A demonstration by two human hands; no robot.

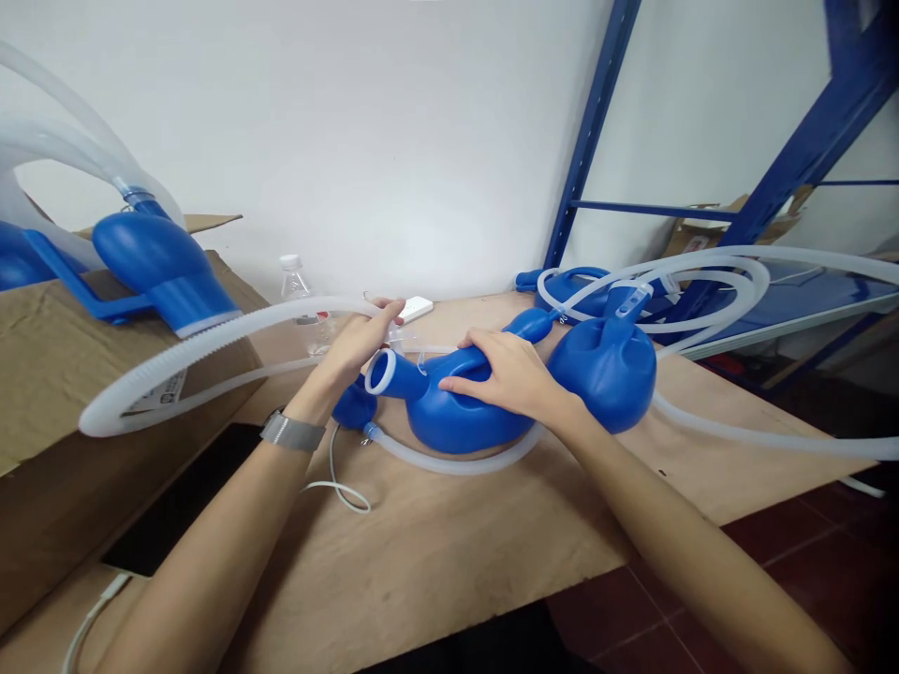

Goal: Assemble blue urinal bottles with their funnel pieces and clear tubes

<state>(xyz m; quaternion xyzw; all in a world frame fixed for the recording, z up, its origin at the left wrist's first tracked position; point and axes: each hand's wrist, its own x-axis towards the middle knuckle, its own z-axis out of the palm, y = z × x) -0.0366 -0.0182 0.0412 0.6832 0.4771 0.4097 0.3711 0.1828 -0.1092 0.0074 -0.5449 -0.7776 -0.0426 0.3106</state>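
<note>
A blue plastic urinal bottle [460,417] lies on the table in front of me, its white-rimmed mouth pointing left. My right hand [509,370] grips it from above, thumb on the near side and fingers over the handle part. Just behind the mouth is my left hand [365,342], its fingers curled and mostly hidden. A translucent hose [302,309] runs from the left up to that hand; whether it is gripped I cannot tell. Below the left hand sits a small blue funnel-shaped piece [353,404], joined by a metal clip to a clear tube [449,462] curving round the bottle.
A second blue urinal bottle [604,374] with coiled hose [730,271] stands right, with another behind it. At left is a cardboard box [42,374] holding more blue parts. A black tablet [189,496], clear plastic bottle [291,281], white cable [351,505] and blue shelf frame [590,122] surround the work.
</note>
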